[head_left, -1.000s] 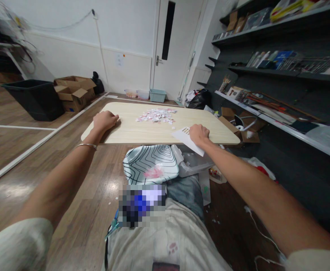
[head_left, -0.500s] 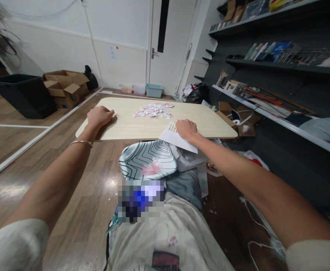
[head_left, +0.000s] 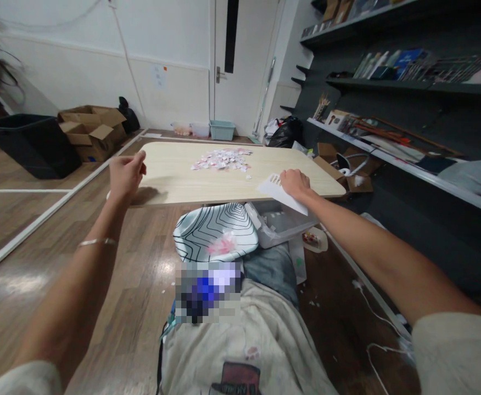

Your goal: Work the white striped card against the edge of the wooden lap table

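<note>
A low light-wood table [head_left: 183,181] stands in front of me with a heap of small pink and white paper scraps [head_left: 221,159] near its far middle. My left hand [head_left: 126,174] hovers just above the table's near left corner, fingers loosely curled and holding nothing. My right hand [head_left: 295,183] rests on the near right edge, closed on a white sheet of paper [head_left: 279,193] that has a cut, comb-like end. Under the table lie a cushion with black line patterns [head_left: 216,231] and a clear plastic box [head_left: 279,225].
Dark wall shelves [head_left: 389,82] with books and supplies run along the right. Cardboard boxes [head_left: 94,131] and a black bin [head_left: 30,144] stand at the left, a white door [head_left: 236,66] behind. Loose cables [head_left: 372,323] and paper bits lie on the wooden floor.
My left hand has lifted off the table's left corner and now hovers above it. My right hand has slid to the right along the near edge with the paper.
</note>
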Tool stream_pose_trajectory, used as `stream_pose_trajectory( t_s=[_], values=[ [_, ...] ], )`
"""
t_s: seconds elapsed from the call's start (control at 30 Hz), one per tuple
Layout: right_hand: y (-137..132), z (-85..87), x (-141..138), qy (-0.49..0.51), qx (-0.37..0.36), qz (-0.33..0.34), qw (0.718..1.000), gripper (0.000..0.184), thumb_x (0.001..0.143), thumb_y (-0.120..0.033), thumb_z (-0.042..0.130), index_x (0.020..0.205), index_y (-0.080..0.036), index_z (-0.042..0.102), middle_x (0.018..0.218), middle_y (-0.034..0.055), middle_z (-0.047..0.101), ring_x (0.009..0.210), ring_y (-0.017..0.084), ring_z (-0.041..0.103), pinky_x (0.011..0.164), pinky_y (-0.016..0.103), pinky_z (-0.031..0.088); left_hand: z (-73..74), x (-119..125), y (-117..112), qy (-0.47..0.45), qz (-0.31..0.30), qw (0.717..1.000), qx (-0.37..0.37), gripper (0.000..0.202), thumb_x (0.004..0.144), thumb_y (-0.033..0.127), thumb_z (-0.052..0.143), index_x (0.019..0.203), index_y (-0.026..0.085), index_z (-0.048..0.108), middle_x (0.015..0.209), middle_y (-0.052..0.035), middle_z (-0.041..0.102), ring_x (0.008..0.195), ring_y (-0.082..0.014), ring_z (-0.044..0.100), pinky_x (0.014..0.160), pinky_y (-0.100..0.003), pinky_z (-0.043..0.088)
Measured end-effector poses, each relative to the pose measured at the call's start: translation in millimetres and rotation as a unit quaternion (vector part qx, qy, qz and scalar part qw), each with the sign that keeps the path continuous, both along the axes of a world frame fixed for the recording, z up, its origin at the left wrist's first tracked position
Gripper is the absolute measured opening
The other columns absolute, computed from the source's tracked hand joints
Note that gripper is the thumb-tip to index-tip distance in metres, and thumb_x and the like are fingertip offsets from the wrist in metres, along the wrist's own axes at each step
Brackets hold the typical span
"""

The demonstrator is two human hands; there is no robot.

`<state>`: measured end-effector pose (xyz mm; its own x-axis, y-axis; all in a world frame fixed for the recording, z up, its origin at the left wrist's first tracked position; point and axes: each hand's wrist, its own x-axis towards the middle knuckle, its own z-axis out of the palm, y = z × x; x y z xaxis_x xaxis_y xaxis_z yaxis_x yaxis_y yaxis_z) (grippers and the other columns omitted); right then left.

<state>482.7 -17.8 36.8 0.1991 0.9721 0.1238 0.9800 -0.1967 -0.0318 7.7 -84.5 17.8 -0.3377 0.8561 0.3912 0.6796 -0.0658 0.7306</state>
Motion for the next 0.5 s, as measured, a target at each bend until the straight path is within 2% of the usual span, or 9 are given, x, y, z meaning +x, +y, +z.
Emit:
stream_pose_trajectory(
  t_s=[0.07,0.13,0.17,0.23,0.3,0.37,0.4,0.43,0.5],
  values=[
    [7.6,-4.4,9.0,0.009,0.010,-0.013,1.000,0.062,0.136,-0.030,0.042,0.163,-0.008,0.093,0.165,0.0341,0.086,0.161,0.042,0.083,0.128,0.041,0.063,-20.0,-2.3,-58.4,-0.124,0.024,0.991,0.050,0.068,0.123,0.062,0.067,0.065,0.030,0.051,0.054,0.0040,0.043,0.061,-0.0153,0.038,0.064,-0.032,0.032],
    [13.0,-8.7,13.0,0.018,0.017,-0.014,1.000,0.061,0.136,-0.030,0.042,0.164,-0.007,0.092,0.164,0.0340,0.086,0.162,0.042,0.083,0.128,0.041,0.062,-54.4,-4.8,-130.9,-0.174,0.017,0.983,0.054,0.081,0.106,0.087,0.082,0.058,0.030,0.052,0.055,0.0011,0.046,0.059,-0.0179,0.041,0.061,-0.036,0.034],
    [14.7,-10.3,13.7,0.022,0.021,-0.013,0.999,0.061,0.136,-0.030,0.043,0.164,-0.007,0.092,0.164,0.0340,0.086,0.162,0.042,0.083,0.129,0.041,0.062,-76.3,-5.9,-168.5,-0.185,0.002,0.983,-0.002,0.088,0.099,0.099,0.083,0.056,0.030,0.052,0.058,-0.0010,0.052,0.061,-0.0203,0.047,0.063,-0.037,0.041],
    [16.0,-12.3,13.5,0.027,0.029,-0.010,0.999,0.060,0.136,-0.030,0.044,0.165,-0.007,0.091,0.165,0.0340,0.086,0.162,0.042,0.082,0.130,0.041,0.061,-125.2,-6.5,-236.8,-0.173,-0.015,0.966,-0.190,0.088,0.088,0.117,0.077,0.066,0.031,0.074,0.061,-0.0032,0.061,0.065,-0.0291,0.061,0.066,-0.043,0.053],
    [15.3,-12.8,12.7,0.030,0.034,-0.010,0.999,0.059,0.136,-0.031,0.046,0.165,-0.008,0.091,0.166,0.0341,0.085,0.162,0.042,0.082,0.130,0.041,0.061,-172.4,-3.7,-286.1,-0.138,-0.035,0.944,-0.298,0.084,0.085,0.120,0.069,0.089,0.039,0.090,0.084,-0.0072,0.084,0.089,-0.0433,0.083,0.078,-0.052,0.067],
    [13.9,-12.7,12.1,0.034,0.037,-0.012,0.999,0.058,0.136,-0.031,0.046,0.165,-0.007,0.090,0.166,0.0341,0.085,0.162,0.041,0.082,0.131,0.041,0.060,-207.3,1.9,-309.7,-0.145,-0.034,0.927,-0.344,0.075,0.084,0.112,0.074,0.112,0.046,0.097,0.116,-0.0073,0.098,0.119,-0.0513,0.092,0.104,-0.061,0.075],
    [13.4,-12.7,11.9,0.036,0.038,-0.013,0.999,0.058,0.136,-0.031,0.046,0.165,-0.007,0.090,0.166,0.0342,0.085,0.162,0.041,0.082,0.132,0.041,0.060,-217.8,5.1,-311.8,-0.166,-0.037,0.917,-0.361,0.074,0.083,0.108,0.079,0.120,0.047,0.098,0.122,-0.0080,0.099,0.128,-0.0538,0.092,0.109,-0.063,0.075],
    [13.0,-12.7,11.8,0.038,0.040,-0.013,0.998,0.058,0.136,-0.031,0.045,0.165,-0.007,0.090,0.165,0.0344,0.085,0.162,0.041,0.082,0.132,0.042,0.060,-223.3,8.5,-308.2,-0.181,-0.047,0.910,-0.371,0.075,0.080,0.104,0.084,0.124,0.046,0.099,0.125,-0.0087,0.100,0.136,-0.0556,0.090,0.111,-0.064,0.076],
    [12.6,-13.0,11.7,0.041,0.044,-0.013,0.998,0.059,0.136,-0.030,0.044,0.165,-0.006,0.089,0.166,0.0349,0.085,0.162,0.042,0.081,0.133,0.044,0.060,-221.4,15.9,-288.6,-0.173,-0.074,0.913,-0.361,0.082,0.081,0.104,0.086,0.128,0.039,0.099,0.128,-0.0115,0.100,0.142,-0.0552,0.089,0.118,-0.064,0.073]
  ],
)
